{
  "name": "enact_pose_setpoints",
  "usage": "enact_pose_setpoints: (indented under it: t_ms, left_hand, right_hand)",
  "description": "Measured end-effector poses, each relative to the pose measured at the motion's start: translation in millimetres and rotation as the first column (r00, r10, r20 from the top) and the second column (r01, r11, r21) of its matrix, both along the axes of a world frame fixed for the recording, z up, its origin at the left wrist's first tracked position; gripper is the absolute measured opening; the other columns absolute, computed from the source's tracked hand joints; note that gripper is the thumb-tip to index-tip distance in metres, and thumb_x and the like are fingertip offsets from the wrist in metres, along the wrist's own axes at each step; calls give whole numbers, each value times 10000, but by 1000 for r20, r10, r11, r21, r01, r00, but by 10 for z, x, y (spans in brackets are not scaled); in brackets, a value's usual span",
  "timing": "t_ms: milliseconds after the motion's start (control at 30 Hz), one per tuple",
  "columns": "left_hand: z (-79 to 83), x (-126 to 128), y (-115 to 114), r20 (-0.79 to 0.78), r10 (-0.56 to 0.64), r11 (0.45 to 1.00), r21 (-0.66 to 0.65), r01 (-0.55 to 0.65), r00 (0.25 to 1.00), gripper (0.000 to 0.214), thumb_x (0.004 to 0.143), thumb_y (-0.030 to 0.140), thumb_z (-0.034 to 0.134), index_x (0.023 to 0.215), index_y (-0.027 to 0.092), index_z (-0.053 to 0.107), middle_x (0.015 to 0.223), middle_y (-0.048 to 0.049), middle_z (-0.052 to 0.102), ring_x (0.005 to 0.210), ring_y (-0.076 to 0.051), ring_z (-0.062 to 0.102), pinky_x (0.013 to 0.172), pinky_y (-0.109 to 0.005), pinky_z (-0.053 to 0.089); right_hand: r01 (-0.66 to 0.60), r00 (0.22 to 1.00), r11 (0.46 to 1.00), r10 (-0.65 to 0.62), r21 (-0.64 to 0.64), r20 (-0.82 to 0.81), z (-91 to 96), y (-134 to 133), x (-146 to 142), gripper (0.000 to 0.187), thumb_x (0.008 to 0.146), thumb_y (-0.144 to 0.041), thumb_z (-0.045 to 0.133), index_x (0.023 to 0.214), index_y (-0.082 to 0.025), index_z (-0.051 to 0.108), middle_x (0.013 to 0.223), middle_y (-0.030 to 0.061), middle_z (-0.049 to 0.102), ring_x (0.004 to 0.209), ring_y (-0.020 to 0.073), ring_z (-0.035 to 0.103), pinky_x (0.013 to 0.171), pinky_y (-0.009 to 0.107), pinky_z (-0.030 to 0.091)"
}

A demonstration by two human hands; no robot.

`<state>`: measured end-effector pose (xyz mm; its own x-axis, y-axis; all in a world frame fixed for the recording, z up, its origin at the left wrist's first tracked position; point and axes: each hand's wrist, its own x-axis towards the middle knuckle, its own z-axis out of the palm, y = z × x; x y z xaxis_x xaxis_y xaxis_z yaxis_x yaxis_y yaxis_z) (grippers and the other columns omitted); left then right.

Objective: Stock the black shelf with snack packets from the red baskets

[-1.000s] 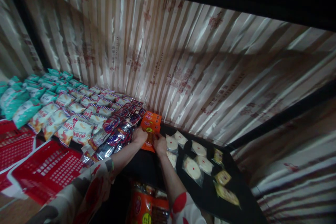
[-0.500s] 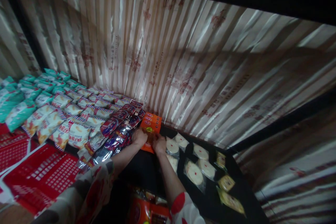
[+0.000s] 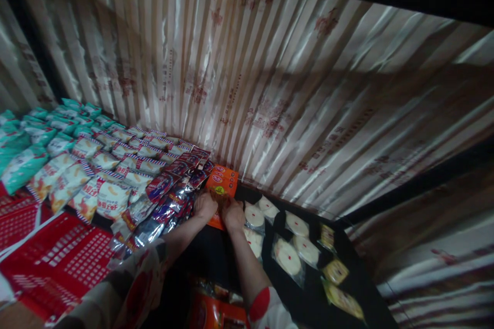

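Observation:
My left hand (image 3: 204,205) and my right hand (image 3: 233,214) both rest on the near end of an orange snack packet (image 3: 221,185) that lies on a dark shelf (image 3: 216,252). The fingers of both hands are curled onto the packet's lower part. Dark blue and silver packets (image 3: 170,195) lie in a row right beside my left hand. Clear bags with round white cakes (image 3: 254,216) lie right beside my right hand.
Rows of striped white packets (image 3: 111,185) and teal packets (image 3: 42,128) fill the shelf to the left. Red baskets (image 3: 57,262) sit at the lower left. Small yellow packets (image 3: 335,272) lie at the right. A striped shiny curtain (image 3: 270,87) hangs behind. An orange bag (image 3: 212,311) is below.
The view has shifted slightly. Both hands have slid a little toward me along the orange packet and stay on it.

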<state>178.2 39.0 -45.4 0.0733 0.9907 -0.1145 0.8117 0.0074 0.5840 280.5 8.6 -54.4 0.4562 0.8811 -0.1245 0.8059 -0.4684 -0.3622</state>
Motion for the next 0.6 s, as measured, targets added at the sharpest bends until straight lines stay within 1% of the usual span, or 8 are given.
enact_pose_setpoints:
  t_ms: [133,267,333,400,500,600]
  left_hand:
    - [-31,4,-2,-28,-26,998,52,27,999,391,726,81,480,1099,81,601,1161,-157,621,1121,-227,552,974,-293,389]
    - [-102,28,-14,-107,-69,990,113,82,992,420,748,98,450,1145,81,586,1191,-155,605,1198,-241,490,1019,-325,360]
    - [-131,38,-39,-131,-103,981,151,122,986,458,755,112,440,1195,74,559,1250,-151,569,1262,-246,424,1061,-346,319]
    - [-147,48,-65,-152,-145,967,188,172,978,490,763,129,434,1238,54,527,1322,-152,511,1319,-251,342,1102,-362,261]
    - [-153,73,-68,-182,-210,943,222,248,961,493,785,121,399,1257,34,511,1393,-151,430,1366,-251,248,1123,-370,222]
    - [-153,115,0,-189,-262,926,226,302,946,505,800,96,363,1287,50,486,1429,-132,381,1383,-233,197,1129,-366,214]
  right_hand:
    - [10,1000,1000,-9,28,-6,-9,-6,-13,453,903,-428,311,1210,-216,568,1140,153,557,975,231,613,765,318,464]
    - [7,1000,999,-7,51,1,-42,-17,-9,438,900,-400,328,1235,-228,551,1147,150,550,969,232,609,778,323,454]
    - [11,1000,997,-13,75,16,-49,-28,-10,434,898,-389,330,1225,-222,562,1149,155,549,983,243,597,785,330,450]
    - [6,998,993,-13,121,57,-49,-35,-9,425,893,-374,338,1190,-204,591,1156,161,551,1042,263,560,814,338,438]
    - [-61,988,981,34,182,148,-48,-23,6,396,884,-316,362,1139,-161,622,1185,172,555,1125,274,500,916,351,384]
    - [-153,973,969,113,196,204,-64,24,44,411,882,-245,352,1203,-127,580,1279,158,525,1208,259,437,1000,353,313]
